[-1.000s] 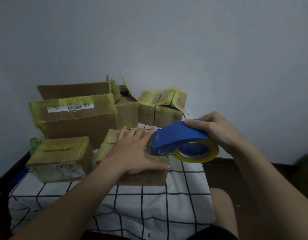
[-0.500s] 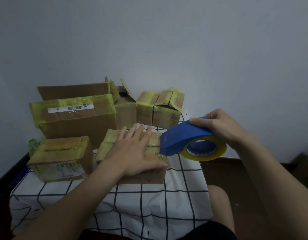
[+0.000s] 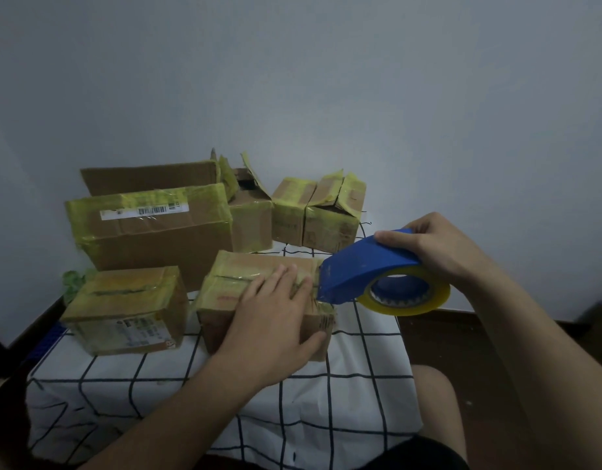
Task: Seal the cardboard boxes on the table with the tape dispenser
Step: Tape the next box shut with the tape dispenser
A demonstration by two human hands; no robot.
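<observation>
You hold the blue tape dispenser (image 3: 370,266) in the air at the right edge of the table (image 3: 326,418). Your right hand (image 3: 438,252) grasps it from above, fingers curled over its curved hood. Its long axis runs left to right. The nose points left and slightly down, meeting the right end of the top of the near box (image 3: 238,279); whether it touches is unclear. The yellowish tape roll (image 3: 411,308) sits at the dispenser's right end, hanging past the table's right edge.

Your left hand (image 3: 275,320) lies flat on that box, fingers straight across the top, thumb down its near face. The box is closed, its top wrapped in yellowed tape, standing near the middle of the table.

Just left of it sits a second closed box (image 3: 123,300) with a printed label on its front. Behind them, toward the far left corner, stands a large box (image 3: 157,239) with a barcode label and one flap raised behind it. Beside it an open box (image 3: 250,222) has its flaps up; its inside is dark, contents unseen. At the far right corner two small boxes (image 3: 313,215) stand touching, flaps partly lifted.

A white cloth with black grid lines covers the table.
</observation>
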